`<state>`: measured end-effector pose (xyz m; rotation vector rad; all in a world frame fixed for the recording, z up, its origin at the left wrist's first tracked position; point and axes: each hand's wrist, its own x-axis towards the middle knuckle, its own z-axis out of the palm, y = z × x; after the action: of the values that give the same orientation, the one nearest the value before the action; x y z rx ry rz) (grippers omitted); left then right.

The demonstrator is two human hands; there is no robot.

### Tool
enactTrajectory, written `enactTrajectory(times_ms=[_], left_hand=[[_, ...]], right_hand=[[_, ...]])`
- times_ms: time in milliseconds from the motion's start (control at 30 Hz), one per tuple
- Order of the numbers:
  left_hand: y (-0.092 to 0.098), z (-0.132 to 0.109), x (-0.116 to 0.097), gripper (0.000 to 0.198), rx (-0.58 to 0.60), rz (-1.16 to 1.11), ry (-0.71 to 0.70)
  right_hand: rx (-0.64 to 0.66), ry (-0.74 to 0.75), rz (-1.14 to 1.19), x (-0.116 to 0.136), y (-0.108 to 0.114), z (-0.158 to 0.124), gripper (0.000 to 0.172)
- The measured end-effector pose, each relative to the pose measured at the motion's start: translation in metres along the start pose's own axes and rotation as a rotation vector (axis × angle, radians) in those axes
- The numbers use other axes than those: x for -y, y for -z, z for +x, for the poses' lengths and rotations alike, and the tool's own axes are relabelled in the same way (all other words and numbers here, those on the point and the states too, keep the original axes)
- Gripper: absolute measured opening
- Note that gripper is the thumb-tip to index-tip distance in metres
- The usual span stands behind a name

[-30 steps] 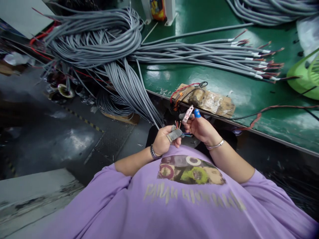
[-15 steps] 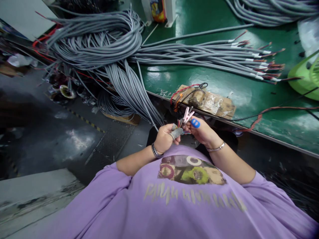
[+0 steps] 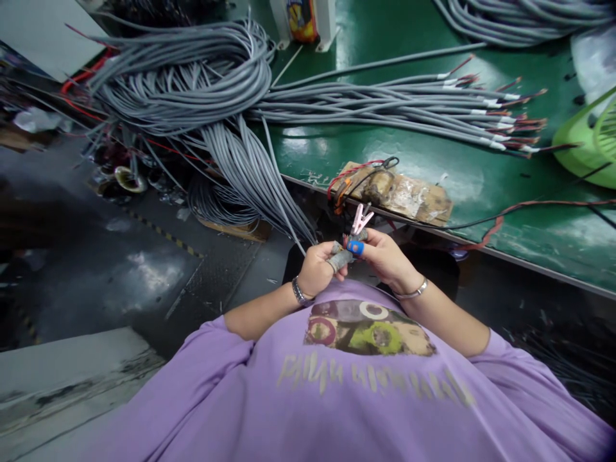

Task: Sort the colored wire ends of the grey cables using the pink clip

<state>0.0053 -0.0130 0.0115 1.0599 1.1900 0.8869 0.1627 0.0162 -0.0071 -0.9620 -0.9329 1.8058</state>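
Close in front of my body, both hands meet over a small bunch of thin coloured wires, mostly covered by fingers. My left hand, with grey wrapping on its thumb and finger, is closed in a pinch around the wires. From the other side, my right hand presses its blue-wrapped thumb onto the same wires, right against the left fingertips. A pink clothes peg stands just beyond the fingertips, near the bench edge; I cannot tell what it is fixed to.
Grey cables lie coiled on the green bench, some hanging over its edge. Their stripped ends point right. A wooden block sits at the front edge, beside a red and black lead. A lime-green plastic object stands at right.
My right hand has moved slightly left and down, and its thumb has come onto the wires by the left fingertips. My left hand has stayed nearly still.
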Motion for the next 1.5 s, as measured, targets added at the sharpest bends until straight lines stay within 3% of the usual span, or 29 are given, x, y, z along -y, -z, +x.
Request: enactTrajectory(times_ms=[300,533,733,833,933,1067,1267,1500], left_hand=[[0.0,-0.001,0.009,0.045,-0.035,-0.103,0.047],[0.001,0.002,0.01,0.045,-0.09,-0.17,0.1],[0.002,-0.001,0.005,0.041,-0.075,-0.182,0.038],[0.0,-0.002,0.001,0.04,-0.064,-0.193,0.023],[-0.003,-0.001,-0.004,0.04,-0.056,-0.193,0.028],[-0.008,0.001,-0.008,0.042,-0.057,-0.199,0.049],[-0.012,0.006,-0.005,0.041,-0.056,-0.22,0.071],[-0.012,0.009,-0.001,0.041,-0.05,-0.212,0.085]], right_hand=[[-0.057,-0.024,0.074,-0.004,-0.003,-0.003,0.034],[-0.07,0.177,-0.05,-0.009,-0.002,-0.009,0.026],[-0.095,-0.015,0.216,-0.006,0.01,0.004,0.044],[-0.06,-0.068,0.211,-0.001,0.01,0.013,0.054],[-0.062,0.067,0.037,0.002,0.005,0.018,0.054],[-0.235,0.236,-0.127,0.001,-0.002,0.021,0.058],[-0.119,-0.006,0.223,0.006,-0.009,0.029,0.063],[-0.151,-0.026,0.289,0.007,-0.01,0.03,0.059]])
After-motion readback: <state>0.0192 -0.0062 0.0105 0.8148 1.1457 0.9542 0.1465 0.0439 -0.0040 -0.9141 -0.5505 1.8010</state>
